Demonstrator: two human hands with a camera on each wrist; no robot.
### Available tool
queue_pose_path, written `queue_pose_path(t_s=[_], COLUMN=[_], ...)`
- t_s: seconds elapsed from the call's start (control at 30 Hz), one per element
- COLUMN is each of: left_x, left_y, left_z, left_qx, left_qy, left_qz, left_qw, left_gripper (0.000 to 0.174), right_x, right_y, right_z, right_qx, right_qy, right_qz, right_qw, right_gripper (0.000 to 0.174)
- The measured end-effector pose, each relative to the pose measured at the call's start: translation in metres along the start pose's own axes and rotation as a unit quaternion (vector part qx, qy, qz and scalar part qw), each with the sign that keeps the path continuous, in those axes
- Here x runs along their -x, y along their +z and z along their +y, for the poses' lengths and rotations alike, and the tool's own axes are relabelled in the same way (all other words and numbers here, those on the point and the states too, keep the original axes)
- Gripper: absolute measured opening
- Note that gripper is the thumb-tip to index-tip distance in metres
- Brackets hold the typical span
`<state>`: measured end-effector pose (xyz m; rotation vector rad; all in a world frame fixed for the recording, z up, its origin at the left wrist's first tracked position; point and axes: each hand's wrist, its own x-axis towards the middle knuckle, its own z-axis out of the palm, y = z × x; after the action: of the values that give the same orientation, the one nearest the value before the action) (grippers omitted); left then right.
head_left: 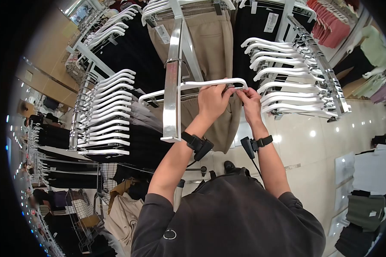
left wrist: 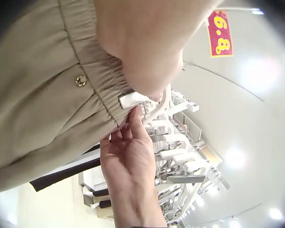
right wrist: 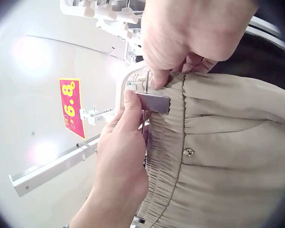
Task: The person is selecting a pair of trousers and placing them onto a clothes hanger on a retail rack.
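Observation:
Beige trousers (head_left: pixel 221 118) with a gathered elastic waistband (right wrist: pixel 164 156) hang below a white clip hanger (head_left: pixel 193 85) on a metal display arm. A metal clip (right wrist: pixel 154 103) sits over the waistband near the hanger's right end. My left hand (head_left: pixel 214 102) pinches this clip, its thumb on the clip's outer end. Beside it, my right hand (head_left: pixel 251 105) pinches the waistband's corner, thumb close to the clip in the left wrist view and fingers behind the fabric. Part of the right fingers is hidden behind the cloth.
White hangers crowd a rail on the left (head_left: pixel 109 115) and another rail on the right (head_left: pixel 287 81). More beige trousers (head_left: pixel 193 43) hang behind. The display arm's metal end (head_left: pixel 171 107) juts toward me. A cart (head_left: pixel 103 184) with clothes stands at lower left.

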<state>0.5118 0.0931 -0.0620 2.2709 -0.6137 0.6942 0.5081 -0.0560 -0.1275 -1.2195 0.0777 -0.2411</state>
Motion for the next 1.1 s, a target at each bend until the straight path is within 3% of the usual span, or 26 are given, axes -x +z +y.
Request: queue_pose_path(t_s=[0.13, 0.43, 0.77, 0.87, 1.1], left_x=[0.002, 0.008, 0.009, 0.011, 0.011], left_y=[0.004, -0.002, -0.004, -0.005, -0.018], left_z=[0.008, 0.01, 0.005, 0.002, 0.0], left_qx=[0.015, 0.016, -0.007, -0.023, -0.073], left_qy=[-0.017, 0.0, -0.004, -0.019, -0.028], left_qz=[0.049, 0.065, 0.021, -0.007, -0.1], left_qw=[0.999, 0.998, 1.0, 1.0, 0.992], left_gripper=[0.023, 0.016, 0.02, 0.022, 0.031], right_x=[0.0, 0.008, 0.01, 0.015, 0.018], right_y=[-0.008, -0.004, -0.003, 0.007, 0.002], right_z=[0.003, 0.0, 0.0, 0.001, 0.013], right_qx=[0.019, 0.018, 0.006, -0.054, 0.041], right_qy=[0.001, -0.02, 0.008, -0.023, -0.004], right_qz=[-0.009, -0.031, -0.041, -0.005, -0.024], right_qw=[1.0, 0.999, 0.999, 0.998, 0.999], right_gripper=[0.014, 0.019, 0.018, 0.015, 0.024])
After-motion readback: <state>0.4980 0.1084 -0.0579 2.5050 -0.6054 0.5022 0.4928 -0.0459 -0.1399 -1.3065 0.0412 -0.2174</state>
